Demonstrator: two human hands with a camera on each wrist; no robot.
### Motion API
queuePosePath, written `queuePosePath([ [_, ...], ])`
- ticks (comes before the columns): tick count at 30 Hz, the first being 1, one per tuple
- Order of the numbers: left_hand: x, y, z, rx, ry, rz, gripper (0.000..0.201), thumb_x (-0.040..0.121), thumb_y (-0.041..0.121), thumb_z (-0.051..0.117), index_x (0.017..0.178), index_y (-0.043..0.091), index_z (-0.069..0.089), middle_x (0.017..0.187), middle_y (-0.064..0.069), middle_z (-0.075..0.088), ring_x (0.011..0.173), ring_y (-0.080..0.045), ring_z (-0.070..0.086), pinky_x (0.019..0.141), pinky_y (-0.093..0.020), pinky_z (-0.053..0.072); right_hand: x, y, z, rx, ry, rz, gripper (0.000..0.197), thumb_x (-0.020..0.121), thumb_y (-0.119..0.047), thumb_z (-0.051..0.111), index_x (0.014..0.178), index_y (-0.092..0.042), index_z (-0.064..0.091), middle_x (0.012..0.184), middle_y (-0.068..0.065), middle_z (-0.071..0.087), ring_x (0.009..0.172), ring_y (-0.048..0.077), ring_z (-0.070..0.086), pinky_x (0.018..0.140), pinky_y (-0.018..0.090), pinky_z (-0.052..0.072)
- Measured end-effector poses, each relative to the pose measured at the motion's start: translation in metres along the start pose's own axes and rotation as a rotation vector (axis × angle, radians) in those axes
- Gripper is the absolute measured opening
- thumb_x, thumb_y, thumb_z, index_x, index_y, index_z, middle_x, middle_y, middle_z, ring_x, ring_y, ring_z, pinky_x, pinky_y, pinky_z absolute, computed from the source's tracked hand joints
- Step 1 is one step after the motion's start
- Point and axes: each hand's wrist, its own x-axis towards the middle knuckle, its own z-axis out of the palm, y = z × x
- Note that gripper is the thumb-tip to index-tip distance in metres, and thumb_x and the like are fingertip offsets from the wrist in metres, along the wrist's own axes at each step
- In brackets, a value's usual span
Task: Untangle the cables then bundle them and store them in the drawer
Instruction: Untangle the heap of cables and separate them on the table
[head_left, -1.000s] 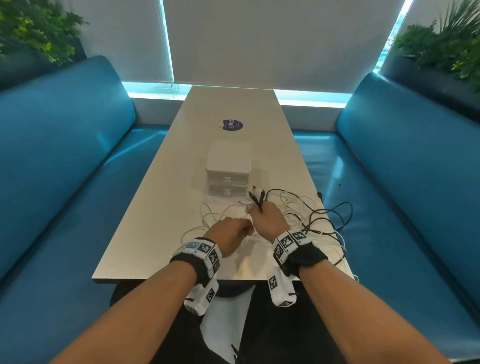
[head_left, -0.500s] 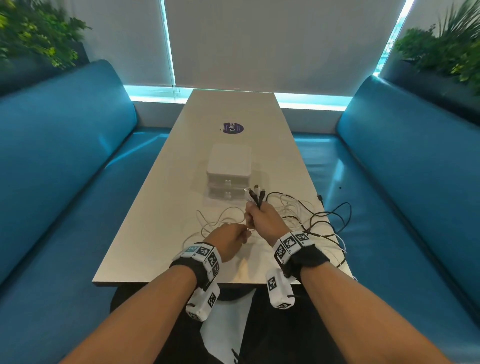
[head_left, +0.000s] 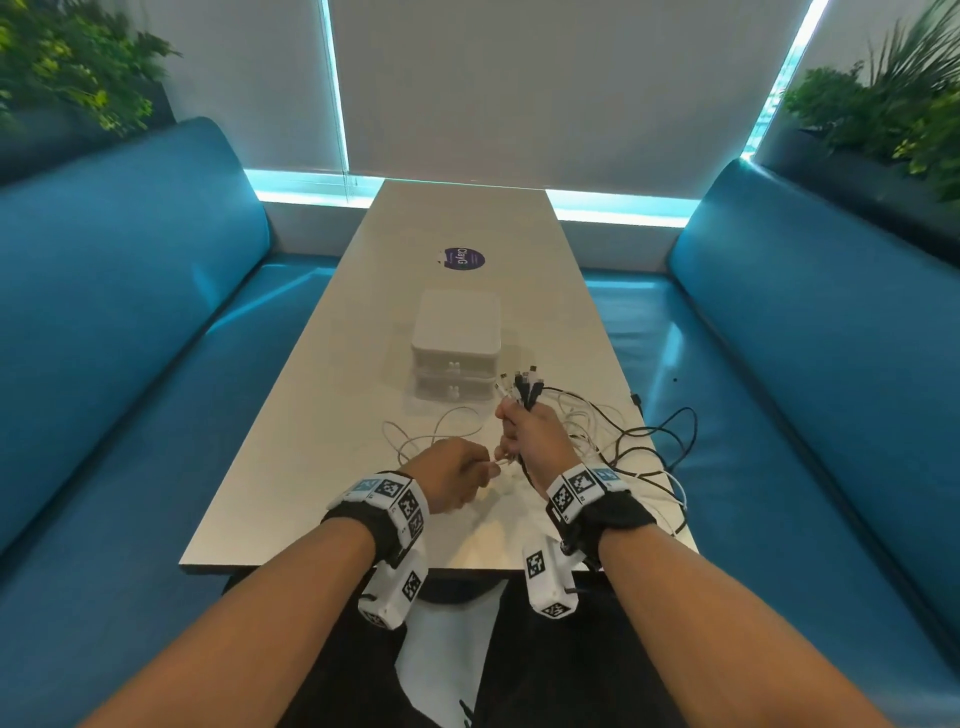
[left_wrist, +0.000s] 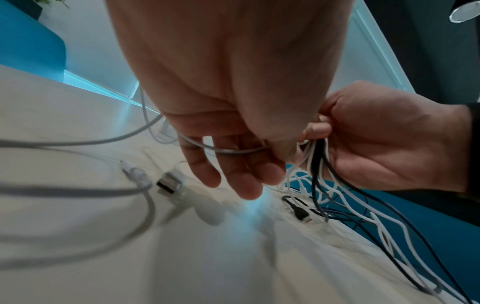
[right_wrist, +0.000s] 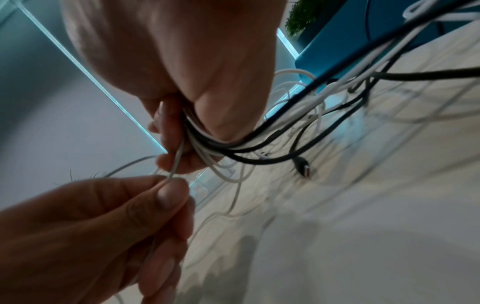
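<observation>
Only the right wrist view shows the left hand (right_wrist: 98, 226) pinching one thin white cable (right_wrist: 176, 162). The right hand (head_left: 535, 436) grips the cable bundle (head_left: 522, 392) upright above the table (head_left: 291, 441), plugs pointing toward the drawer box (head_left: 457, 343).

On the table (head_left: 322, 415), the drawer unit (head_left: 456, 345) sits mid-length, with a sticker (head_left: 460, 258) beyond it. Nearer, loose cables (head_left: 618, 436) spread to the right of the hands, some reaching the right edge. Benches (head_left: 130, 322) flank both sides; plants (head_left: 67, 57) stand behind them.
</observation>
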Motion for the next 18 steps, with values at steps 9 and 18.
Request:
queuePosePath([
  [9,0.003,0.007,-0.017,0.280,-0.004,0.033,0.027,0.100,0.029,0.052,0.076,0.023,0.062,0.079,0.002,0.067,0.066,-0.016,0.061,0.067,-0.029,0.048,-0.004,-0.005,-0.020,-0.890,-0.072,-0.255,0.027,0.102,-0.030,0.042,0.090,-0.013,0.061,0.083,0.008,0.065,0.077,0.027,0.059,0.069,0.035,0.044],
  [18,-0.001,-0.006,-0.035,0.520,0.092,-0.028,0.030,0.106,0.035,0.042,0.089,0.017,0.059,0.093,-0.006,0.067,0.083,-0.028,0.064,0.079,-0.039,0.052,0.001,-0.011,-0.028,-0.854,0.095,-0.108,0.031,0.102,-0.025,0.038,0.108,-0.007,0.063,0.111,0.019,0.066,0.100,0.036,0.063,0.084,0.039,0.050],
])
